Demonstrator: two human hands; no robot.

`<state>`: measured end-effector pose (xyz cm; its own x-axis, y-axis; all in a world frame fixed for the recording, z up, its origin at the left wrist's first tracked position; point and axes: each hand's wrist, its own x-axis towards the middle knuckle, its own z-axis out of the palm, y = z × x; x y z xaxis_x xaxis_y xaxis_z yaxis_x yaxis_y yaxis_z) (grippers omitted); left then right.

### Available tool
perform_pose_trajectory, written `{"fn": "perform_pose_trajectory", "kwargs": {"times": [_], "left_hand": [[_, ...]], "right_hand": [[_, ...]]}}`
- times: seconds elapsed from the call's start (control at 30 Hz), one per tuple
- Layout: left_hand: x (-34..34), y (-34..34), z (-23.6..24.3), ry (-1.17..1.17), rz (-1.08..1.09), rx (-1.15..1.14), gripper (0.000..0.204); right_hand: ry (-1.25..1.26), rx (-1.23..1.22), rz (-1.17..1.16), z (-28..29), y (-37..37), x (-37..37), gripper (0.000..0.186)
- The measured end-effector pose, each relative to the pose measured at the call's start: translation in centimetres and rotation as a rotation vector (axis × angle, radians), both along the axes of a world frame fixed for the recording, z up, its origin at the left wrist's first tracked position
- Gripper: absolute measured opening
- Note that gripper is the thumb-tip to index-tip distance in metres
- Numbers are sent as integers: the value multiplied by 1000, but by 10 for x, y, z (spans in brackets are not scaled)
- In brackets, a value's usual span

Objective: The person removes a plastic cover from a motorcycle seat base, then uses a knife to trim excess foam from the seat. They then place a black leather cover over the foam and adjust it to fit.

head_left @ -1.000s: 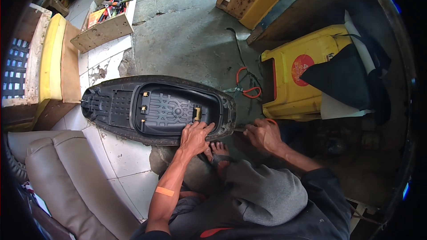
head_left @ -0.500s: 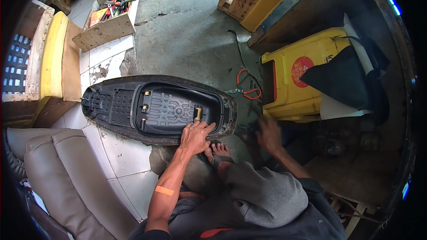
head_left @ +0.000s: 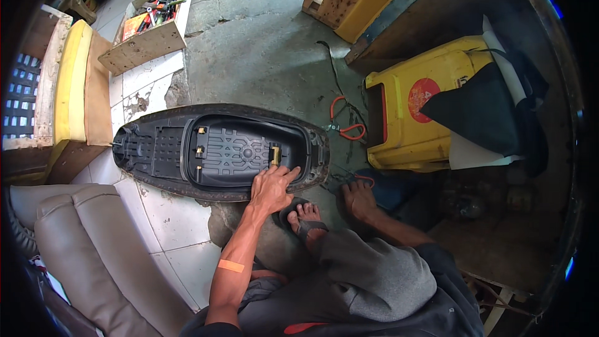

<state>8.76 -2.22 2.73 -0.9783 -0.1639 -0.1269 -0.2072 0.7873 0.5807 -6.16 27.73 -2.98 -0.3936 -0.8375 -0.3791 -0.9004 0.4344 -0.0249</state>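
An upturned motorcycle seat (head_left: 168,143) lies crosswise on the floor before me, its black plastic underside facing up. Across its near rim rests my left hand (head_left: 271,188), open, fingers spread onto the hollow of the base and the index finger pointing right. Low beside the seat's right end, my right hand (head_left: 360,201) has its fingers bent down around a thin red-handled tool (head_left: 367,178); the fingertips are partly hidden. Red-handled cutters (head_left: 352,131) lie on the concrete just off the seat's right end.
A yellow plastic bin (head_left: 399,125) lies at right with dark sheet material (head_left: 474,112) over it. A wooden tool box (head_left: 143,47) stands at far left. Brown cushions (head_left: 93,237) are at near left. My sandalled foot (head_left: 307,218) is close to the seat.
My right hand has moved down and left to the floor, where the thin red handle now shows at its fingers. My left hand stays on the seat. The view has shifted slightly.
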Motion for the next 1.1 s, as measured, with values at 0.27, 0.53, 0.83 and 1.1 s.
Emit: {"fn": "perform_pose_trajectory", "kwargs": {"times": [0.27, 0.53, 0.83, 1.1], "left_hand": [[2, 0, 2, -5, 26, 5, 71], [5, 1, -6, 27, 60, -32, 72], [-6, -5, 1, -72, 20, 51, 71], [-5, -5, -1, -64, 55, 50, 69]], "right_hand": [[-487, -23, -360, 50, -25, 11, 39], [-351, 22, -72, 148, -28, -39, 19], [216, -12, 532, 194, -97, -75, 21], [217, 149, 628, 199, -111, -71, 28]]}}
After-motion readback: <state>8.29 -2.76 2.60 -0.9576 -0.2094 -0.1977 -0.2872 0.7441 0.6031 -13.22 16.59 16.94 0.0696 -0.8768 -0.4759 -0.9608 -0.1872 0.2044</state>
